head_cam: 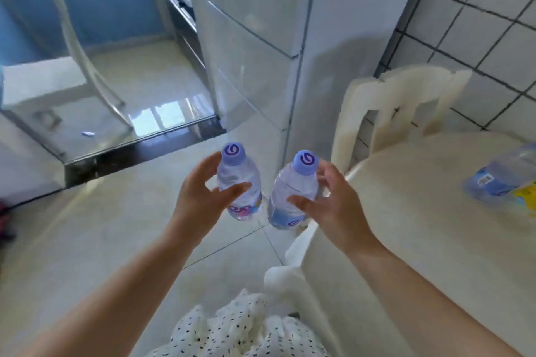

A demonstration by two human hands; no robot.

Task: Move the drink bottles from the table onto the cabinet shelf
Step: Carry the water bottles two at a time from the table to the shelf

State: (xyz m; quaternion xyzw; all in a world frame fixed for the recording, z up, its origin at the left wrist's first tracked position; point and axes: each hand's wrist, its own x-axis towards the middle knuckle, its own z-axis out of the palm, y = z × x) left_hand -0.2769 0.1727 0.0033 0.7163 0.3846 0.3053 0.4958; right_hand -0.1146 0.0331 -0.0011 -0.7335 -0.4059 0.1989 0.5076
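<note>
Between the two outstretched forearms, over the pale floor tiles and just left of the table's near corner, both hands carry a bottle. The left hand (200, 197) wraps thumb and fingers around a clear plastic water bottle with a lilac cap and pink-and-blue label (239, 185); the right hand (333, 206) grips a second clear plastic bottle with the same lilac cap and a blue label (291, 197). Both bottles stand roughly upright, long axes vertical with caps toward the camera, close beside each other but apart. To the right, a cream plastic table (406, 226) bears a third clear bottle with a blue label (504, 180), lying on its side near the far right edge, well apart from both hands and nearer the right one. A cream plastic chair (406, 95) stands at the table's far side against the white tiled wall (478, 23). Straight ahead, far beyond the hands, rises a tall white cabinet-like unit (255, 23); no open shelf shows, so I cannot tell where the bottles must go. My guess is that the carried pair heads forward and left, with the lying bottle left for a later trip.
</note>
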